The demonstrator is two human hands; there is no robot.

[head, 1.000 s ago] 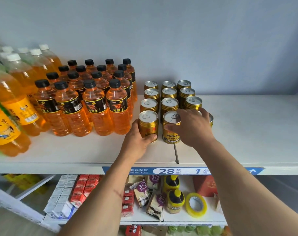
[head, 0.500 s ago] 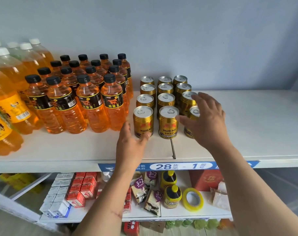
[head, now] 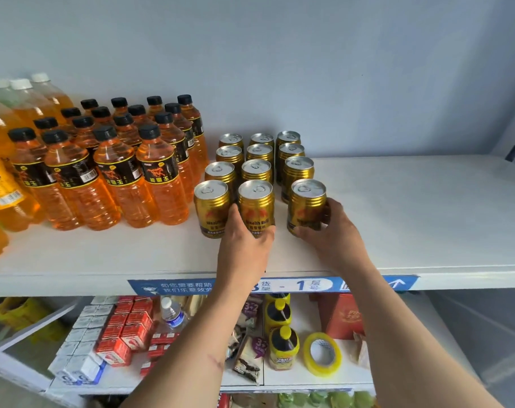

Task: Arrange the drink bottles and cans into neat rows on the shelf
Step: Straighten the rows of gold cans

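Gold cans (head: pixel 256 172) stand three columns wide on the white shelf (head: pixel 427 219), just right of the orange bottles (head: pixel 159 178). The left hand (head: pixel 244 245) wraps low around the front middle can (head: pixel 256 206); the right hand (head: pixel 330 234) curls round the front right can (head: pixel 306 206), which sits off to the right of its column. Rigid, smooth metal — likely full and weighty, slippery too — so grip the ribbed wall low and slide it, not lift.
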